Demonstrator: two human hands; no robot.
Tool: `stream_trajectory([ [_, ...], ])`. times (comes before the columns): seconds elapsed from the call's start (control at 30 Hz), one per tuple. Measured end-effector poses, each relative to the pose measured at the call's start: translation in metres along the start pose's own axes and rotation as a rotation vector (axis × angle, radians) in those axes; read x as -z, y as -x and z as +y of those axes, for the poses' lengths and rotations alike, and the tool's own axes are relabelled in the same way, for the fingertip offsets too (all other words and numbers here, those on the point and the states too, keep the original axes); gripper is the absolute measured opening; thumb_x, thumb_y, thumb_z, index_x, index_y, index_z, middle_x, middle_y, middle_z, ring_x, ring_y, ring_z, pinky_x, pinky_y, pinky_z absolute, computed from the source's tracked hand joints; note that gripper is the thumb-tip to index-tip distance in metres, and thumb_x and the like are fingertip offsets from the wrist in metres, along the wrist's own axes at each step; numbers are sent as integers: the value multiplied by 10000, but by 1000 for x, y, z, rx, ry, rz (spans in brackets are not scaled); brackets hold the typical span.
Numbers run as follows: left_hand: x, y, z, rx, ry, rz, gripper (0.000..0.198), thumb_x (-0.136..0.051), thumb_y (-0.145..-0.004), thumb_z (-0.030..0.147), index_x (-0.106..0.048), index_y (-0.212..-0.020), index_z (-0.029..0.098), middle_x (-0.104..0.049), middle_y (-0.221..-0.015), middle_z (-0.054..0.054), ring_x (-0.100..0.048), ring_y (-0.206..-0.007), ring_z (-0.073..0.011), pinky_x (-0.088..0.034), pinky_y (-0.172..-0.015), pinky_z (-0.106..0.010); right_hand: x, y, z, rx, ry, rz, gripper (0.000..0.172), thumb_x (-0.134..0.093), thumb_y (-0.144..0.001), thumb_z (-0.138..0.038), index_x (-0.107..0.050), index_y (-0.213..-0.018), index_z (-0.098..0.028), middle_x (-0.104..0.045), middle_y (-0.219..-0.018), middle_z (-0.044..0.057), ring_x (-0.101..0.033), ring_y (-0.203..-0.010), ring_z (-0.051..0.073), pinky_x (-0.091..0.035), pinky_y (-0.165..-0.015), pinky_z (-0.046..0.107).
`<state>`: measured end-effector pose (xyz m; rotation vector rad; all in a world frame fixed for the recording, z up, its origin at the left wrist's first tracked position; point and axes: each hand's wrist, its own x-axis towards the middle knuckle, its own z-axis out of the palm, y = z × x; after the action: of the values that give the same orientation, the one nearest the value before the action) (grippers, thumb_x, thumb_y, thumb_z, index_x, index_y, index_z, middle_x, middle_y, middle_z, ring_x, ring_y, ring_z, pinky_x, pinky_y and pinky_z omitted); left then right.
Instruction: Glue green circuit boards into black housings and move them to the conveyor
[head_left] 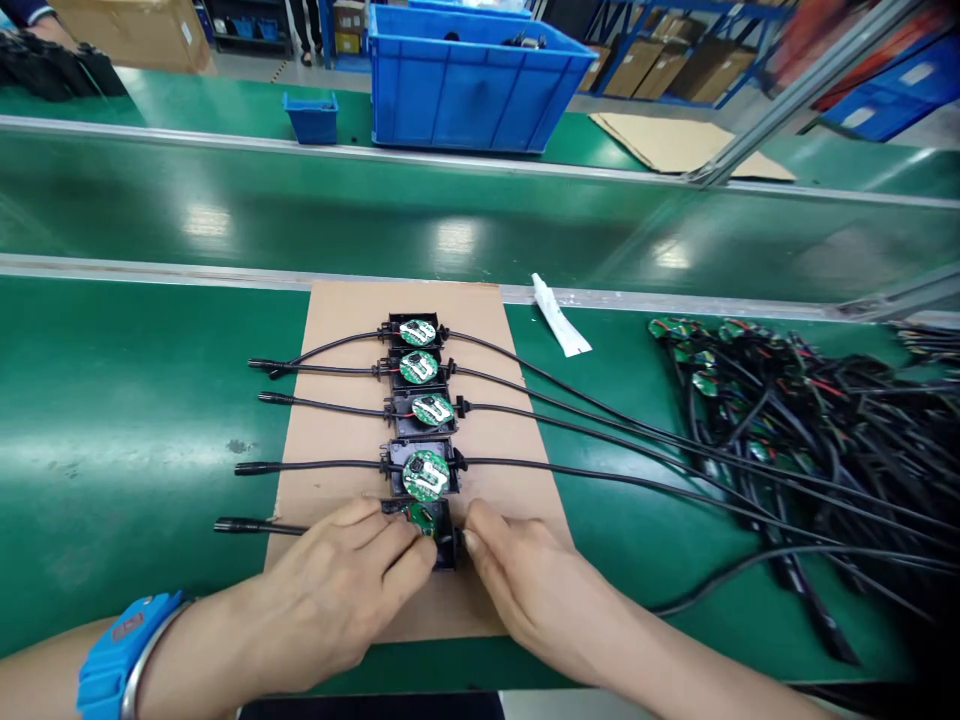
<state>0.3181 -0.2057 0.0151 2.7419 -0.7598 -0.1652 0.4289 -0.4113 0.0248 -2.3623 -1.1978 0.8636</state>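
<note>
My left hand [349, 575] reaches over the nearest black plastic housing [444, 525], its fingers closed at the edge of a round green circuit board [421, 518] that sits tilted in it. A short black cable with a plug end [244, 525] runs under that hand. On the housing's right side, my right hand [529, 575] pinches the black cable where it meets the wall; the fingers mostly hide the grip. Beyond lie several more open housings in a column, each with a round board [426, 475] and cables leaving both sides. All rest on a cardboard sheet [337, 320].
A heap of black cables with green boards [787, 430] covers the bench's right side. A white tube [559, 318] lies behind the cardboard. Across a metal rail [225, 268] stand a large blue bin [472, 90] and a small blue bin [311, 118]. Another person's hand [45, 30] shows far left.
</note>
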Motion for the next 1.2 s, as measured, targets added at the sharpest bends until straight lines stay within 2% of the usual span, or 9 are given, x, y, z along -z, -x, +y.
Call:
stream_trajectory([
  [0.13,2,-5,3,-12,-7,-1,659,-453,-778,88,-321,-1424,93,-591,-1178,-121,-544,-1022,-246,-405,-957,-403,11,-9,-2,74,162,-53,152,-319,-916,-160,-470,-908,-175,-519,-603,2,-418,-483,145,-209,-479,280],
  [0.27,4,-13,10,35,-49,-42,536,-481,-785,173,-478,-1311,70,-600,-1170,-139,-546,-948,-259,-447,-865,-412,17,-19,-10,55,304,-166,123,-400,-832,-98,-507,-850,-156,-558,-603,30,-428,-461,147,-182,-468,288],
  [0.37,4,-14,12,33,-93,-24,487,-474,-784,174,-532,-1252,56,-597,-1186,-148,-537,-926,-257,-452,-826,-401,13,-20,-11,-1,385,-159,132,-414,-839,-127,-529,-897,-153,-587,-619,47,-472,-471,167,-177,-464,293],
  [0.53,-3,-6,10,39,-83,52,600,-469,-754,108,-438,-1351,66,-572,-1239,-128,-515,-993,-244,-419,-889,-390,-1,-8,-1,71,334,151,185,-392,-926,-211,-564,-876,-165,-608,-755,64,-548,-628,178,-336,-545,287],
  [0.7,-5,-10,14,16,-89,33,553,-471,-779,115,-463,-1328,45,-556,-1273,-140,-501,-1005,-268,-403,-871,-422,-19,-6,14,351,133,445,275,-356,-936,-110,-615,-858,-158,-566,-771,59,-487,-739,170,-408,-662,289],
  [0.8,0,-15,16,20,-43,19,457,-501,-793,161,-547,-1240,73,-587,-1221,-136,-517,-935,-258,-405,-817,-427,-23,-9,22,437,91,496,285,-357,-925,-73,-621,-860,-157,-581,-769,56,-477,-748,167,-416,-680,295],
  [0.93,12,-5,5,71,112,199,421,-495,-851,193,-532,-1268,141,-589,-1208,-103,-509,-1005,-252,-386,-838,-421,-13,-5,18,453,114,487,250,-410,-915,-77,-616,-801,-161,-568,-740,48,-458,-735,166,-406,-659,294],
  [1.03,18,11,-11,231,231,329,286,-472,-881,169,-617,-1124,213,-616,-1078,-67,-526,-965,-225,-388,-807,-401,-12,3,-2,447,161,543,201,-457,-894,-68,-645,-920,-134,-585,-803,73,-461,-765,181,-416,-689,319],
  [1.2,10,19,-27,344,332,253,122,-567,-845,184,-671,-899,220,-627,-922,-30,-545,-867,-202,-413,-785,-386,-37,-3,-46,426,370,541,371,-447,-909,-189,-595,-1186,8,-605,-912,156,-472,-828,245,-457,-733,388],
])
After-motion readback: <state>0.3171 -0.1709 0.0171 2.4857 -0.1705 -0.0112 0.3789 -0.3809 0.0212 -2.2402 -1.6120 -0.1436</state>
